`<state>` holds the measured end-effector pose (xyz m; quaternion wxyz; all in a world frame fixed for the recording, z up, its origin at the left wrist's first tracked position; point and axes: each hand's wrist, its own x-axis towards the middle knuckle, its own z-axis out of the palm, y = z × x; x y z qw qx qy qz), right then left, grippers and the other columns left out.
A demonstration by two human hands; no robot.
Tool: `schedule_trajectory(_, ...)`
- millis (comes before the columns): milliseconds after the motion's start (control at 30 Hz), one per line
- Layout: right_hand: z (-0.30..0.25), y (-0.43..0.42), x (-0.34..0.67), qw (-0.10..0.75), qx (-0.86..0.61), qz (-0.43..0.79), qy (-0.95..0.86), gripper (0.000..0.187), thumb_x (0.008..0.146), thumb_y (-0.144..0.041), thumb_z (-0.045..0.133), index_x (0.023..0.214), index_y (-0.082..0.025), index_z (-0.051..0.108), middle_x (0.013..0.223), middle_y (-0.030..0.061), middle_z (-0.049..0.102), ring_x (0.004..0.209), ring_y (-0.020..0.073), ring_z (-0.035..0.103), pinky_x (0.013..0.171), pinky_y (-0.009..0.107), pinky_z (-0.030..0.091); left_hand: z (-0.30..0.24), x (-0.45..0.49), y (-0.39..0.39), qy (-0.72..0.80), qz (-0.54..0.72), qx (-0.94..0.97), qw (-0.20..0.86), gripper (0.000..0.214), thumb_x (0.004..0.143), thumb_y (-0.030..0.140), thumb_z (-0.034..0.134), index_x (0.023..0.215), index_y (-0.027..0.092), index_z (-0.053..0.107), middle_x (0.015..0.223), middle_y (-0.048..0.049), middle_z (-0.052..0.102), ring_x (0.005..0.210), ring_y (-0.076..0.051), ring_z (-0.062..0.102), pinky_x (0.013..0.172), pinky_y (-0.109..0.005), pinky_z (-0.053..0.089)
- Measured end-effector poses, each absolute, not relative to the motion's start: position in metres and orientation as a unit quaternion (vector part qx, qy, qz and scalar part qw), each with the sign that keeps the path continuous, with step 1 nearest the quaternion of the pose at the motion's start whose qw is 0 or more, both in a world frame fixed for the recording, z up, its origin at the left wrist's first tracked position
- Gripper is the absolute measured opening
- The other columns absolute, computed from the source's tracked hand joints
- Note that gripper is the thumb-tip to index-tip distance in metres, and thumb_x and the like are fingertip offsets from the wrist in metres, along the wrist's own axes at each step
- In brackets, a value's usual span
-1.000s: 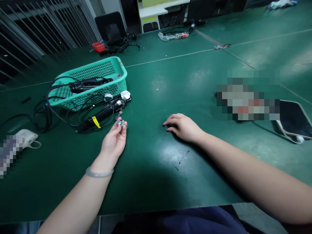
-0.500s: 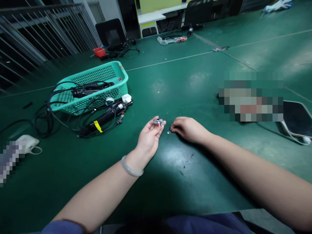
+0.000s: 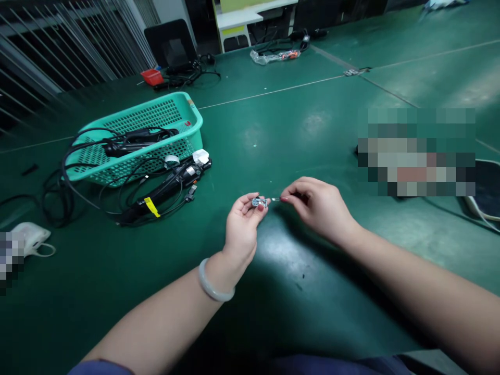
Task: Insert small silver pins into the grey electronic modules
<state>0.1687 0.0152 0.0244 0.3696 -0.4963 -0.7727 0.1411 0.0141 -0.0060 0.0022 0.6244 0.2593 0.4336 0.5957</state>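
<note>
Between the thumb and fingers of my left hand [image 3: 244,221] is a small silvery-blue part [image 3: 259,202], too small to identify. A pale bangle [image 3: 214,284] circles that wrist. My right hand [image 3: 322,205] pinches one end of a tiny flat silvery strip [image 3: 275,199], its free end pointing left at the part. The strip and the part lie very close together; I cannot tell whether they touch. Both hands are just above the green table [image 3: 297,312], near its middle.
Left of my hands stands a green plastic basket [image 3: 197,133] with black cabled devices. A black device with a yellow label [image 3: 152,207] lies before it. A white object with a loop [image 3: 33,239] is far left. Blurred items and a phone [image 3: 488,185] are at right.
My right hand has lifted off the table with the small strip, which lay by its fingertips before. The strip is now raised beside the part in my left hand. The view has shifted slightly.
</note>
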Motion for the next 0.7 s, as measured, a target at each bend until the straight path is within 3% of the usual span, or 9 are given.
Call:
schedule_trajectory(267,0.027,0.003,0.145,0.361,-0.478,0.068,-0.798,0.016,0.087,-0.016,0.051,0.079,-0.017,0.065,0.081,0.0067,0.066,0.075,0.0175,0.061,0.071,0.030,0.051,-0.001,0.017,-0.009,0.416,0.606,0.275,0.620,0.031,0.064,0.011,0.075,0.090,0.017,0.059,0.089,-0.0008,0.065,0.089,-0.011,0.063,0.092,-0.029,0.047)
schedule_trajectory(700,0.032,0.001,0.146,0.357,-0.489,0.090,-0.791,0.014,0.085,-0.016,0.055,0.077,-0.018,0.067,0.079,0.0054,0.068,0.073,0.0171,0.064,0.068,0.029,0.052,-0.002,0.018,-0.009,0.409,0.606,0.282,0.622,0.030,0.065,0.011,0.073,0.091,0.018,0.059,0.089,-0.0010,0.066,0.089,-0.011,0.063,0.093,-0.030,0.046)
